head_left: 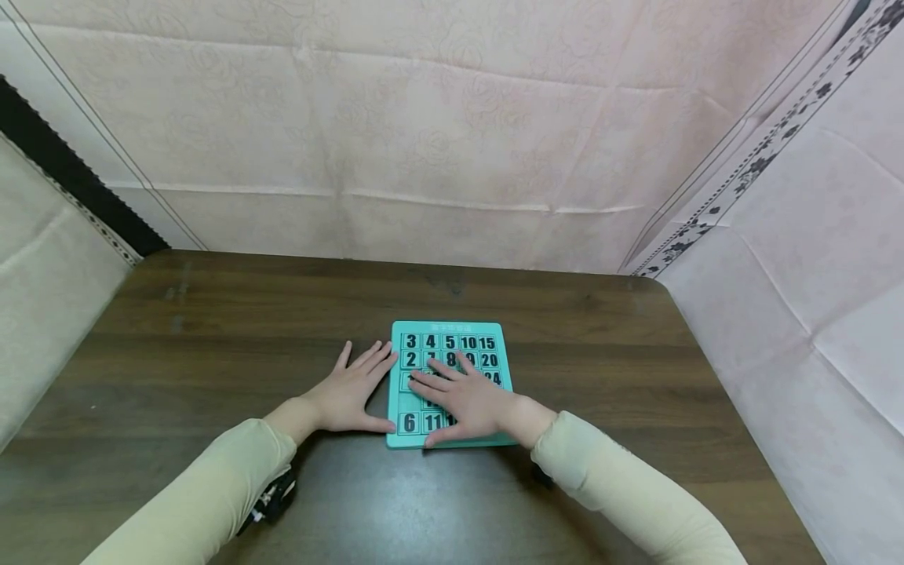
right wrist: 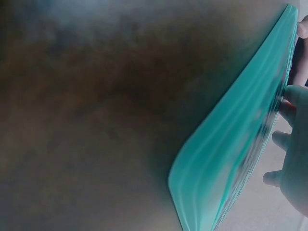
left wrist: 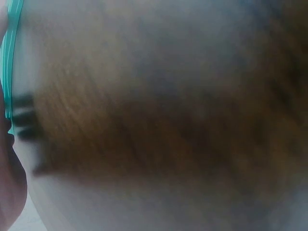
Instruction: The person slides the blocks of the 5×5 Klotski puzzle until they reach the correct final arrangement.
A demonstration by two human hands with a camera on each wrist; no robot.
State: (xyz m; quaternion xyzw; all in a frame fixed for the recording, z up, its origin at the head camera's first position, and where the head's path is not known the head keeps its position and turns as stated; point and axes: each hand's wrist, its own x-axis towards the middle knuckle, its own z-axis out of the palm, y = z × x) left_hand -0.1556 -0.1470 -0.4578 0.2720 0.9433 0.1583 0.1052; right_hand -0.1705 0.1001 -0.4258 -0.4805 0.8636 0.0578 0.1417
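Both hands released, flat on a number puzzle.
The right hand [head_left: 469, 404] lies with straight fingers on the teal sliding puzzle board [head_left: 452, 331], covering numbered tiles [head_left: 487, 343]; the left hand [head_left: 351, 392] rests at its 9 o'clock edge on the dark wooden surface [head_left: 212, 329].

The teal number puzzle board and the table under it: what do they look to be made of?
The puzzle board looks like moulded plastic: uniform teal, rounded corners, a smooth thin rim, black-printed number tiles. The table shows dark brown wood grain with a soft sheen; whether solid wood or laminate cannot be told.
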